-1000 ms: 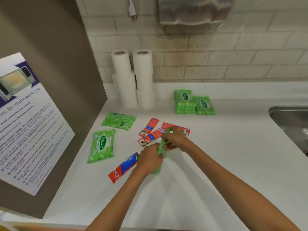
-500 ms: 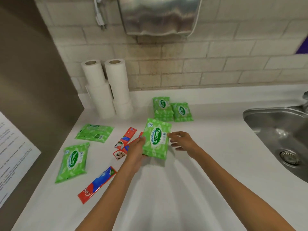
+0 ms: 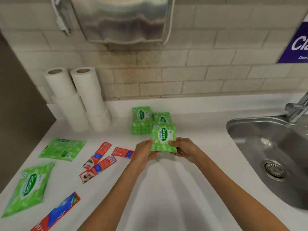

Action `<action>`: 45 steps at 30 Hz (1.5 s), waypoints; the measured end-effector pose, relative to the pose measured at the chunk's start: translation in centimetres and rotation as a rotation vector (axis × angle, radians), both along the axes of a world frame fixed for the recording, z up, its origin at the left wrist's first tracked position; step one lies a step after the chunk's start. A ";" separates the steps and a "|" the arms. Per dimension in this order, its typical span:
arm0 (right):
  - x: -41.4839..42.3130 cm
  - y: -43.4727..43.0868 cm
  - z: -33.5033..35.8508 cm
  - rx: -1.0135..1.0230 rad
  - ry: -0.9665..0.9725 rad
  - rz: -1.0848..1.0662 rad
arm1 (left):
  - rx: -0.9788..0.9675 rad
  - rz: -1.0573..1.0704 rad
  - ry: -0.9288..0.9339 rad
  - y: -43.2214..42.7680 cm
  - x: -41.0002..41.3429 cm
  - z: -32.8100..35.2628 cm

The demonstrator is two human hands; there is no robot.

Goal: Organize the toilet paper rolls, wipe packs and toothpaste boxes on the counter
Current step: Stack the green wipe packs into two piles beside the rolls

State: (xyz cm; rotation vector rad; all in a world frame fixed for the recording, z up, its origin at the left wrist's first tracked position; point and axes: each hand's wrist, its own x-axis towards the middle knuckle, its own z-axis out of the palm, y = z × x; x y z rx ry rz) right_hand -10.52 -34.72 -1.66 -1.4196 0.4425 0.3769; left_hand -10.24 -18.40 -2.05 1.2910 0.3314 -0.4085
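Head view: the left hand and right hand each pinch a lower corner of a green wipe pack, held just in front of the wipe stack. It looks light, soft, slick-skinned; opposite edges seem the surest hold.
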 end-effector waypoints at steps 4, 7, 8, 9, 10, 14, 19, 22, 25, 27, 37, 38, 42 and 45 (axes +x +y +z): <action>3.3 -2.7 -0.6 -0.089 0.035 -0.047 | 0.074 -0.015 -0.014 -1.3 1.3 -0.6; 5.9 -3.8 -1.0 -0.150 0.024 -0.057 | 0.108 0.006 -0.033 -1.4 2.1 -1.2; 6.8 -4.0 -1.1 -0.168 0.017 -0.057 | 0.122 0.015 -0.034 -1.4 2.5 -1.5; 7.6 -4.1 -1.2 -0.186 0.010 -0.058 | 0.138 0.022 -0.035 -1.4 2.7 -1.7; 8.4 -4.2 -1.4 -0.199 0.005 -0.056 | 0.155 0.027 -0.037 -1.3 3.0 -2.0; 11.1 -3.9 -1.8 -0.228 -0.008 -0.039 | 0.211 0.028 -0.050 -0.7 3.9 -2.9; 13.1 -3.3 -3.1 -0.337 -0.043 -0.021 | 0.276 0.018 -0.071 -0.2 4.6 -3.7; 13.0 -3.2 -4.1 -0.497 -0.079 -0.017 | 0.343 -0.014 -0.114 -0.4 4.7 -4.1; 12.5 -3.5 -4.6 -0.618 -0.146 0.056 | 0.460 -0.059 -0.184 -1.3 4.9 -4.5; 12.1 -3.6 -4.9 -0.713 -0.195 0.128 | 0.560 -0.071 -0.228 -2.1 5.2 -4.7; 11.3 -3.9 -6.5 -0.867 -0.387 0.176 | 0.764 -0.130 -0.320 -4.9 6.9 -5.4; 11.5 -3.9 -6.5 -0.870 -0.395 0.175 | 0.781 -0.144 -0.325 -5.0 7.1 -5.4; 12.1 -3.9 -6.6 -0.891 -0.418 0.186 | 0.802 -0.183 -0.334 -5.3 7.7 -5.5; 12.5 -3.7 -6.6 -0.908 -0.411 0.191 | 0.825 -0.194 -0.342 -5.5 8.0 -5.5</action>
